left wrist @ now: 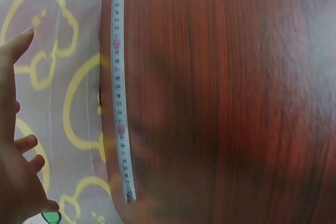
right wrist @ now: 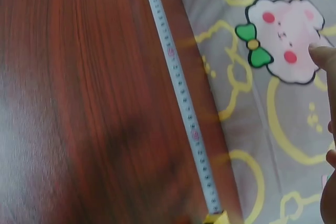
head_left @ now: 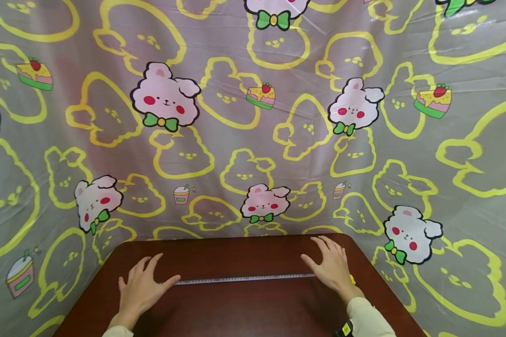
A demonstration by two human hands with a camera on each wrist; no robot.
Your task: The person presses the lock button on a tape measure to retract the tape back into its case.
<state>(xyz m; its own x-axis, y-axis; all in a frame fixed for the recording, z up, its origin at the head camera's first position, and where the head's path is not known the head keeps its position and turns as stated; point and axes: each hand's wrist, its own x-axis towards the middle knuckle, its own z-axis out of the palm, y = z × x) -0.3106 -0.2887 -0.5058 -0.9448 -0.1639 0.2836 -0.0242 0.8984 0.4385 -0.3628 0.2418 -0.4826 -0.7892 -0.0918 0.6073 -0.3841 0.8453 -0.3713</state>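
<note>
A pulled-out tape measure (head_left: pixel 244 279) lies left to right across the brown table, its pale blade marked with numbers. My left hand (head_left: pixel 140 286) hovers near its left end, fingers spread, holding nothing. In the left wrist view that hand (left wrist: pixel 20 150) is apart from the blade (left wrist: pixel 118 77), whose free end shows low in the picture. Over the right end is my right hand (head_left: pixel 331 267), fingers apart and thumb out, also holding nothing. The yellow case (head_left: pixel 352 279) is mostly hidden behind it; a yellow corner (right wrist: pixel 218 217) shows at the bottom of the right wrist view.
The dark wood-grain table (head_left: pixel 244 309) has rounded far corners. A grey curtain (head_left: pixel 236 140) printed with rabbits and yellow outlines hangs behind it and along both sides. A dark band with a yellow patch (head_left: pixel 345 328) sits by my right sleeve (head_left: pixel 367 318).
</note>
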